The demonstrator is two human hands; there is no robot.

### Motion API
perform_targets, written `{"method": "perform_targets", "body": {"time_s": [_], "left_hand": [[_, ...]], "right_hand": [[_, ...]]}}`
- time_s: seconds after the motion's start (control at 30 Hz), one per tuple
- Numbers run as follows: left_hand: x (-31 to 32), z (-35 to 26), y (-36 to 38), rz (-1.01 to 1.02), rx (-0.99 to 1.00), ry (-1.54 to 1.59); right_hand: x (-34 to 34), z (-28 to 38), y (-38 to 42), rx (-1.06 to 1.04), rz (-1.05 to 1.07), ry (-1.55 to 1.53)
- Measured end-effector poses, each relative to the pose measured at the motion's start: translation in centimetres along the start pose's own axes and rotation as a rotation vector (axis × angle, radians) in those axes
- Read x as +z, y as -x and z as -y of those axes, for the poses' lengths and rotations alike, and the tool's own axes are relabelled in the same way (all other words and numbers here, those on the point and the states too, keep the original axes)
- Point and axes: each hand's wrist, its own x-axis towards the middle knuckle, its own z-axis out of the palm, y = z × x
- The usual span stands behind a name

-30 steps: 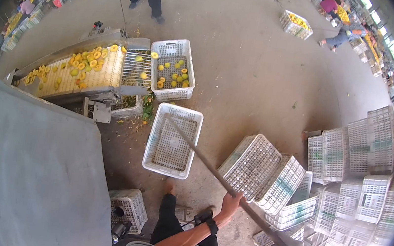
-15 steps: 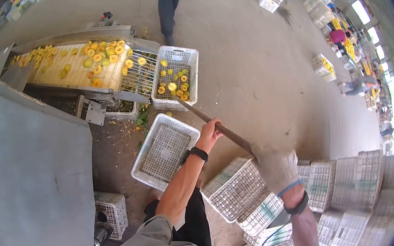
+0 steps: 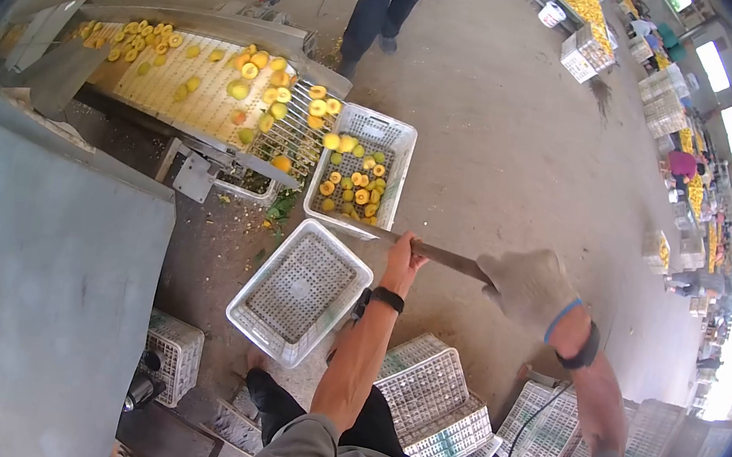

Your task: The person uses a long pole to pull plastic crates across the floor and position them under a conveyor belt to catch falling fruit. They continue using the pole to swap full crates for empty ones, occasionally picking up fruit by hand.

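My left hand (image 3: pixel 404 259), bare, is closed around the middle of a long wooden stick (image 3: pixel 450 259). My right hand (image 3: pixel 526 288), in a pale knit glove with a blue cuff, grips the stick's right end and looks a little blurred. The stick's far end reaches the near rim of a white crate (image 3: pixel 399 177) that holds several yellow and green halved fruits (image 3: pixel 361 196). Below it, close to my left forearm, an empty white crate (image 3: pixel 299 292) sits on the floor.
A conveyor (image 3: pixel 178 79) carries cut fruit to metal rods beside the fruit crate. A grey metal panel (image 3: pixel 36 278) fills the left. Stacked crates (image 3: pixel 428 389) stand at the lower right. A person in dark trousers (image 3: pixel 381 9) stands beyond the conveyor; other people and fruit crates line the far right.
The view has shifted. More fruit lies in the far crate, and fruit on the conveyor has moved toward it. Both hands still hold the stick. The person beyond has changed stance.
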Motion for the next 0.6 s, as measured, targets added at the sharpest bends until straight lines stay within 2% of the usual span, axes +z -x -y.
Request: {"method": "perform_targets", "body": {"time_s": [0.07, 0.1, 0.13, 0.2, 0.27, 0.3, 0.37, 0.47, 0.53, 0.6], "left_hand": [[1.4, 0.6, 6.0, 0.023, -0.013, -0.038], [-0.4, 0.9, 7.3, 0.023, -0.068, -0.127], [-2.7, 1.4, 8.6, 0.026, -0.123, -0.210], [-9.9, 3.0, 10.8, 0.008, -0.105, -0.436], [-16.7, 4.0, 13.1, -0.232, -0.207, -0.534], [-17.5, 4.0, 15.1, -0.219, -0.227, -0.546], [-17.4, 2.5, 20.1, -0.187, -0.291, -0.567], [-16.3, 4.1, 25.2, 0.019, -0.416, -0.638], [-13.7, 3.7, 28.6, 0.120, -0.425, -0.669], [-12.6, 3.8, 32.3, 0.201, -0.432, -0.685]], "right_hand": [[-0.6, 1.4, 2.8, 0.111, 0.033, -0.045], [-0.7, 1.4, 4.3, 0.172, 0.039, -0.078], [-0.8, 1.1, 5.9, 0.233, 0.048, -0.106], [-1.1, 0.8, 9.7, 0.286, -0.041, -0.241], [-2.8, 1.4, 13.4, 0.478, 0.029, -0.332], [-3.1, 1.9, 15.9, 0.547, -0.007, -0.415], [-4.7, 4.6, 19.9, 0.703, -0.068, -0.576], [-5.7, 10.6, 27.3, 0.859, -0.018, -0.682], [-5.3, 14.4, 30.9, 1.007, 0.058, -0.774], [-4.0, 20.2, 35.3, 1.070, -0.113, -0.938]]}}
